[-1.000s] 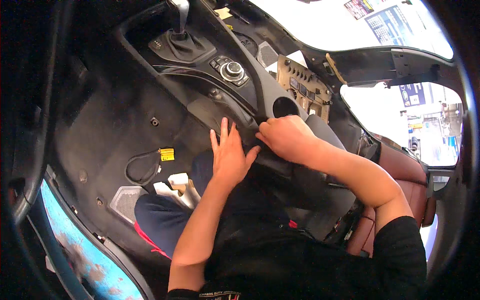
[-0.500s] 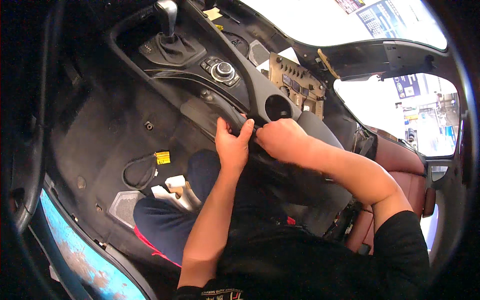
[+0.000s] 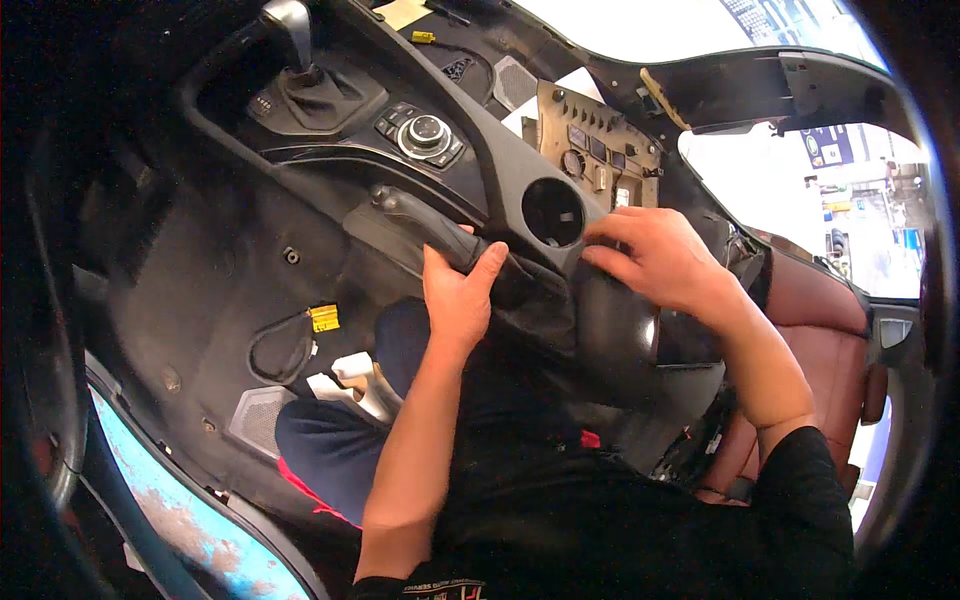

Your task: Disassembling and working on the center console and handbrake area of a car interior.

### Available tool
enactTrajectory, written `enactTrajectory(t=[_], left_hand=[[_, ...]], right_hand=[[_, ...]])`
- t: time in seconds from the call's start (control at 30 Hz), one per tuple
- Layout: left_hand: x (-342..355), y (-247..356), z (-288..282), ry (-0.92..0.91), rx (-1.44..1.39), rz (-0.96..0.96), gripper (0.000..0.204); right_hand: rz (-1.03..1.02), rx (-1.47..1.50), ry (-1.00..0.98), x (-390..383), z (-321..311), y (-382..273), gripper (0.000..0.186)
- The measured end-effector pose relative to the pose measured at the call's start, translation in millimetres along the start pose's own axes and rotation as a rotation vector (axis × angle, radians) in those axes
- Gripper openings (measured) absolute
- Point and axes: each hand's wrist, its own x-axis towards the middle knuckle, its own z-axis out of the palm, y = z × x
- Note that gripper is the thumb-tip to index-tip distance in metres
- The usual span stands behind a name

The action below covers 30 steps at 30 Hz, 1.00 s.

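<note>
I look down into a stripped car interior. My left hand [image 3: 458, 295] is wrapped around the black handbrake lever [image 3: 425, 222] near its base. My right hand [image 3: 652, 256] rests with fingers pressing on the edge of the black centre console trim [image 3: 510, 170], just right of a round cup-holder opening [image 3: 552, 212]. A black leather boot [image 3: 540, 310] lies between the two hands.
The gear lever [image 3: 290, 28] and a round control knob [image 3: 425, 132] sit further up the console. Bare black floor [image 3: 200, 270] with a yellow-tagged cable loop [image 3: 300, 335] lies left. A tan panel with switches [image 3: 595, 145] and a red-brown seat [image 3: 800, 330] are right.
My left hand has gone from lying flat on the boot to gripping the handbrake lever. My right hand has slid up onto the console edge. The view has shifted closer.
</note>
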Motion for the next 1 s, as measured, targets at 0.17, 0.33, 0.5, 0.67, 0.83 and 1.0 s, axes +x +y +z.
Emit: enactTrajectory(t=[0.17,0.33,0.5,0.67,0.83,1.0], left_hand=[[-1,-1,13,0.107,-0.040,0.073,0.038],[-2,5,21,0.209,-0.017,0.034,0.032],[2,8,4,0.039,-0.226,-0.062,0.042],[19,9,-30,-0.337,-0.372,-0.146,0.053],[9,-1,-6,-0.118,-0.298,0.023,0.044],[7,-1,6,0.063,-0.202,0.098,0.038]], right_hand=[[0.024,0.080,0.073,-10,2,8,0.023],[-0.041,0.093,0.147,-11,12,13,0.022],[-0.056,0.120,0.173,-13,22,18,0.022],[-0.085,0.132,0.173,-10,23,22,0.023],[-0.083,0.126,0.147,-8,20,19,0.022],[-0.055,0.125,0.123,-9,19,18,0.025]])
